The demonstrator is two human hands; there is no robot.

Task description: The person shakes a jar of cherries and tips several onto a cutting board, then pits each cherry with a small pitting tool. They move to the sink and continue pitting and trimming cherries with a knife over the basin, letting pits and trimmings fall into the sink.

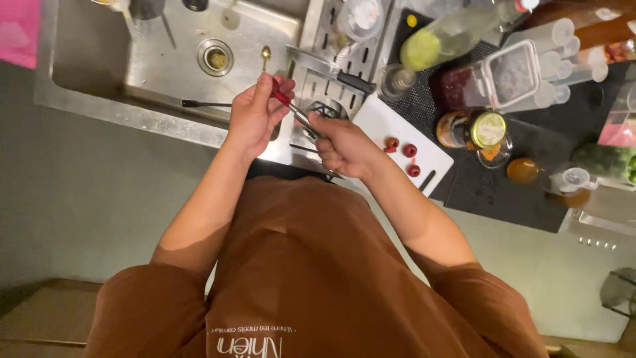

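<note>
A small red fruit (281,93) is pinched in the closed left hand (257,116), just beside the sink (165,66). Metal tongs (305,120) are gripped by the closed right hand (341,147) and touch the fruit. Three more red fruits (405,156) lie on a white cutting board (391,126) farther from the sink.

The sink (99,59) basin lies mostly open to the left, with only a spoon (265,54) and a dark-handled utensil (205,103) lying near its right side; the left hand (255,116) and right hand (341,146) meet over the sink's right rim, closing the way there; a knife (328,69) lies across the drain rack (344,46) just behind them; the white cutting board (391,132) has bare room at its near-left part, with three red fruits (409,150) toward its right; farther right the table (490,192) is crowded by jars (474,129), a clear container (503,76), a tilted bottle (457,33) and stacked cups (556,66); little passage remains between them.
</note>
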